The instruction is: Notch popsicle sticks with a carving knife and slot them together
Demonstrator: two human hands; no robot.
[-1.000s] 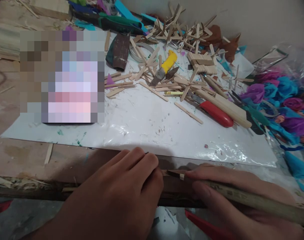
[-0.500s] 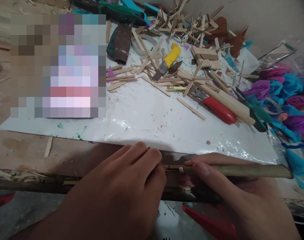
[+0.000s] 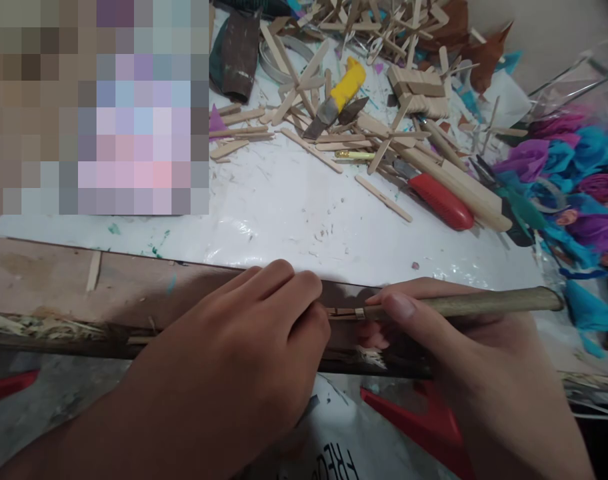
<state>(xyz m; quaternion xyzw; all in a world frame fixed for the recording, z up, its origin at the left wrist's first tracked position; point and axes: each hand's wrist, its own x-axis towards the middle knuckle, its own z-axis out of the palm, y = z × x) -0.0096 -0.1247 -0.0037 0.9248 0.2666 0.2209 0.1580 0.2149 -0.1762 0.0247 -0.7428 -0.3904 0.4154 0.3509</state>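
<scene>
My right hand (image 3: 464,333) is wrapped round the long, worn wooden handle of a thin tool (image 3: 494,301), thumb along its side. The handle's butt points right, and its narrow front end runs left to the fingers of my left hand. My left hand (image 3: 244,340) is closed, back of the hand up, at the table's front edge. What its fingers pinch is hidden behind the knuckles. A slim brownish strip (image 3: 340,312) shows between the two hands; I cannot tell whether it is blade or wood.
A white sheet (image 3: 284,220) covers the table. On it lie loose craft sticks (image 3: 384,199), a yellow-handled knife (image 3: 341,97), a red-handled cutter (image 3: 441,202) and scissors (image 3: 514,203). Crepe paper flowers (image 3: 579,160) crowd the right side. Wood shavings (image 3: 39,335) line the front edge.
The camera view has shifted, so the table and hands sit higher in the picture. The tool's butt end is tilted up slightly. Both hands keep their grip.
</scene>
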